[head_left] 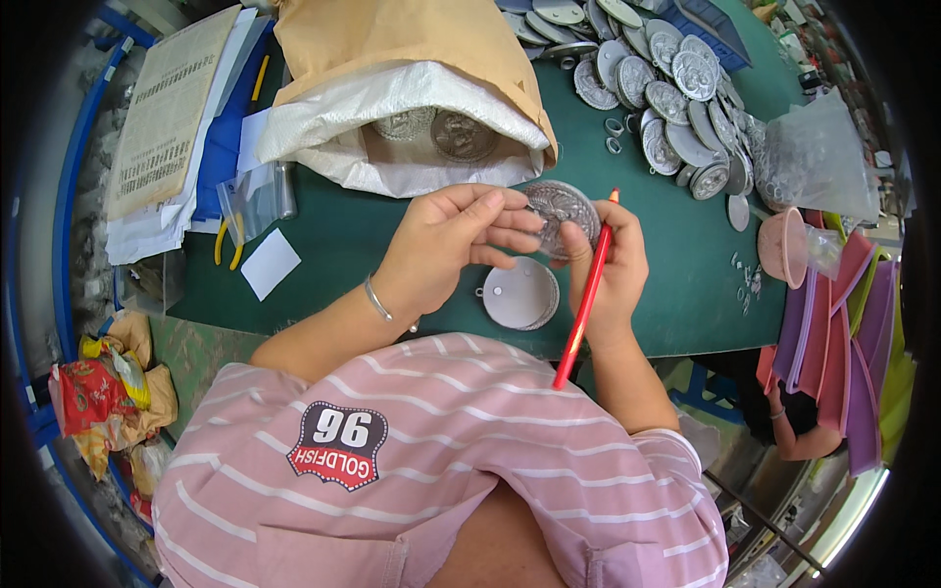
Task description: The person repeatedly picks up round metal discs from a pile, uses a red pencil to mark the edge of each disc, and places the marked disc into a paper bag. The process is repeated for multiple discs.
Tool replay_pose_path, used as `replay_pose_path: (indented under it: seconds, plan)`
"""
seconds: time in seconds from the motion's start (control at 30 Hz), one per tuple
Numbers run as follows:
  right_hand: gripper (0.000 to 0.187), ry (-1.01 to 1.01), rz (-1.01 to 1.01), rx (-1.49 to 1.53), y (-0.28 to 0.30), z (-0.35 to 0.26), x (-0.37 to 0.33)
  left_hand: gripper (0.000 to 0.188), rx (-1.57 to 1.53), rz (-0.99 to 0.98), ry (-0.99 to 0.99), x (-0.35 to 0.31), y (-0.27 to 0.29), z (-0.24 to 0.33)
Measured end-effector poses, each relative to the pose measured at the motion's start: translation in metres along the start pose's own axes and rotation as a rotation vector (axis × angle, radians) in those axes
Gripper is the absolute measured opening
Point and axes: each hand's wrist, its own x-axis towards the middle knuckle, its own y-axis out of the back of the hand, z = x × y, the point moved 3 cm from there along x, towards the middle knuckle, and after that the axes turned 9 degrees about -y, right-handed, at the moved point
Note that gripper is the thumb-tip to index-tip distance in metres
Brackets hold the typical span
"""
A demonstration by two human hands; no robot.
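A round grey metal medal [563,218] with a raised relief is held up over the table by my right hand [616,265], thumb on its face. The same hand keeps a long red pencil [585,306] tucked against its fingers, slanting down toward my shirt. My left hand [453,235] is beside the medal's left edge, thumb pressed to the index finger and the other fingers bent; whatever it pinches, if anything, is too small to make out. Just below both hands lies a short stack of plain-backed medals [520,293] with a small loop at the left.
An open white-lined brown sack [412,78] with medals inside stands ahead. Many medals [676,98] are heaped at the far right, by a plastic bag [821,157] and a pink cup [781,247]. Papers [162,127], yellow-handled pliers [235,245] and a white card [271,265] are left.
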Motion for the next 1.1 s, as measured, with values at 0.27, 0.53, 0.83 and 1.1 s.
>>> replay_pose_path:
  seconds: [0.27,0.53,0.83,1.1]
  plan:
    - [0.022,-0.439,-0.288,0.790,0.001,0.015,0.010,0.024,-0.008,0.005,0.088,0.003,0.009,-0.009]
    - [0.009,0.084,-0.079,0.051,0.015,0.000,0.013,0.025,-0.044,-0.196,0.268,-0.006,0.006,-0.021]
    - [0.025,0.627,0.267,-0.670,0.055,-0.002,0.138,0.023,-0.353,0.244,-0.469,0.057,0.059,0.021]
    - [0.041,0.513,0.229,-1.317,0.063,-0.002,0.212,0.021,-0.146,0.268,-0.299,0.039,0.027,0.019]
